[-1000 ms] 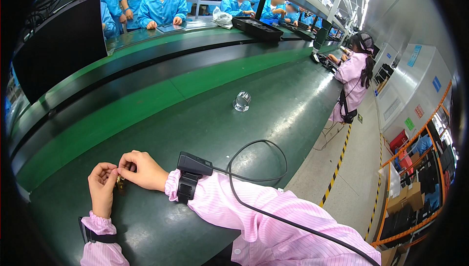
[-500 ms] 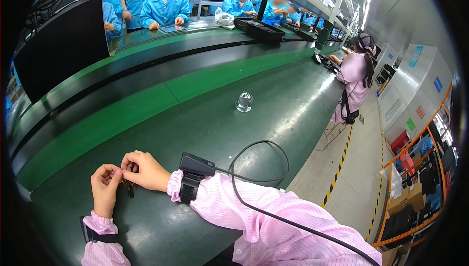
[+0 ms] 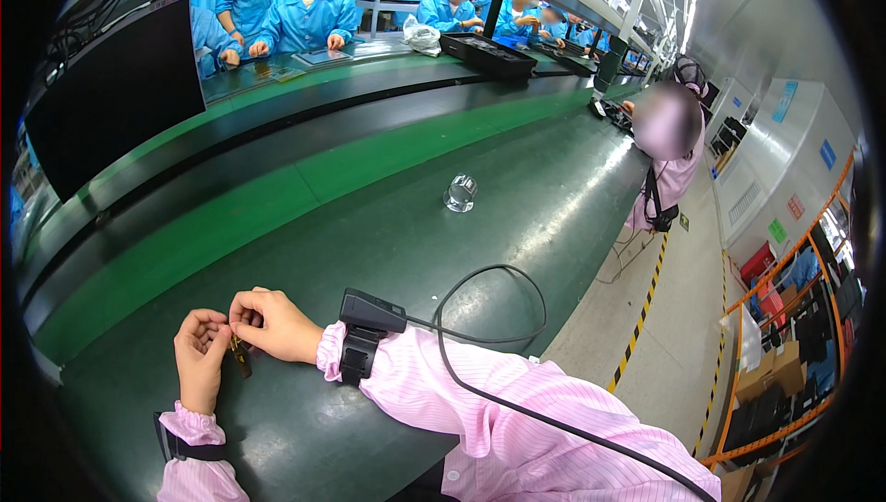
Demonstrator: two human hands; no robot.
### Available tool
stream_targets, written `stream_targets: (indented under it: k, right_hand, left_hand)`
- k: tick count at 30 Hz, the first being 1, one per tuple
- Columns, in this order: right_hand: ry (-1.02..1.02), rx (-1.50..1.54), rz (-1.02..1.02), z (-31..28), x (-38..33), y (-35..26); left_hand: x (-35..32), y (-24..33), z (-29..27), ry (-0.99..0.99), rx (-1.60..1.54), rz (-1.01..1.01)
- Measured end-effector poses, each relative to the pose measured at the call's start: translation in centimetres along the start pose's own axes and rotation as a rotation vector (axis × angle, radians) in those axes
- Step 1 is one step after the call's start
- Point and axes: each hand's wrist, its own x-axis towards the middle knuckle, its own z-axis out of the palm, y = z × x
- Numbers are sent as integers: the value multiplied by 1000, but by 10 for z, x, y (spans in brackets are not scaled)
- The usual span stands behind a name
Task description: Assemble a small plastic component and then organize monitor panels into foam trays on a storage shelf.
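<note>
At the lower left, my left hand [image 3: 199,354] and my right hand [image 3: 275,324] meet fingertip to fingertip above the green table. Both are closed in a pinch on a small, thin dark-and-gold strip [image 3: 242,357]. Its lower end hangs free below the fingers, while its top is hidden between them. The strip's exact kind is too small to make out. Farther off on the tabletop, a clear glass cup [image 3: 460,194] stands apart from both hands.
A black device [image 3: 372,310] is strapped to my right wrist, its cable [image 3: 498,340] looping over the table. A large black screen [image 3: 115,96] stands at the left. Beyond a raised ledge, people in blue work near a black tray [image 3: 489,56]. A person in pink [image 3: 672,170] is at the far right.
The strip has tilted slightly and shows more gold; both hands stay almost in place. Across the table, a person in blue has turned and spread their hands, and the person in pink has leaned.
</note>
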Motion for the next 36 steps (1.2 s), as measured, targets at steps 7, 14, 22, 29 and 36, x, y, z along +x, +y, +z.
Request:
stream_targets:
  k: [7, 14, 22, 29, 36]
  right_hand:
    - [21, 11, 18, 1, 0, 1]
    - [34, -25, -20, 1, 2, 4]
    - [35, -9, 18, 1, 2, -1]
    - [57, 18, 28, 1, 1, 0]
    - [127, -111, -97, 3, 1, 5]
  left_hand:
    - [2, -5, -3, 3, -6, -25]
    - [2, -8, -4, 26, 50, -22]
    - [1, -4, -5, 44, 75, -31]
    - [1, -1, -2, 44, 78, -33]
    - [0, 5, 4, 44, 28, -9]
